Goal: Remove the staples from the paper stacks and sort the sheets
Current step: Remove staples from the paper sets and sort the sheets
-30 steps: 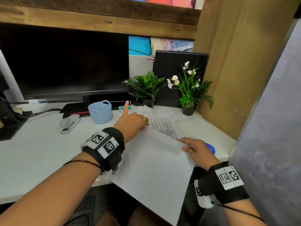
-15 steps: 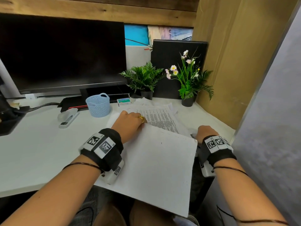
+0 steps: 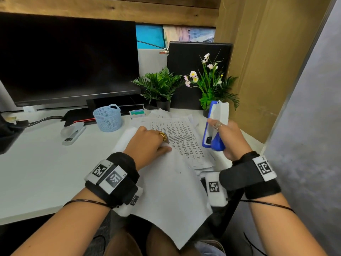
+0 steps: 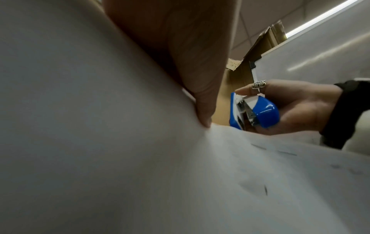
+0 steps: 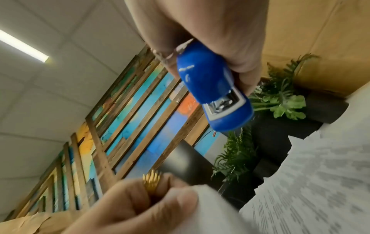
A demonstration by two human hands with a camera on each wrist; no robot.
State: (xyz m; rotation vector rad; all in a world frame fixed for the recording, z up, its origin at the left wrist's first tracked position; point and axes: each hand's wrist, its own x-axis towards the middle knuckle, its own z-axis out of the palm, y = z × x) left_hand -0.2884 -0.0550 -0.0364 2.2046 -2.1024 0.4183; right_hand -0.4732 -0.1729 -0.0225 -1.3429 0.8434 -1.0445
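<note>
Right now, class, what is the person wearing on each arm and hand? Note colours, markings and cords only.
Both forearms are bare. Left wrist: a black band with white tags bearing black square codes, plus a thin black cord. Left hand: a gold ring. Right wrist: a matching black band, coded white tags and a thin black cord. Right hand: a silver ring.

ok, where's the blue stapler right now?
Head view, right side: the blue stapler is gripped in the right hand, lifted above the printed sheets, in front of the flowering plant.
</note>
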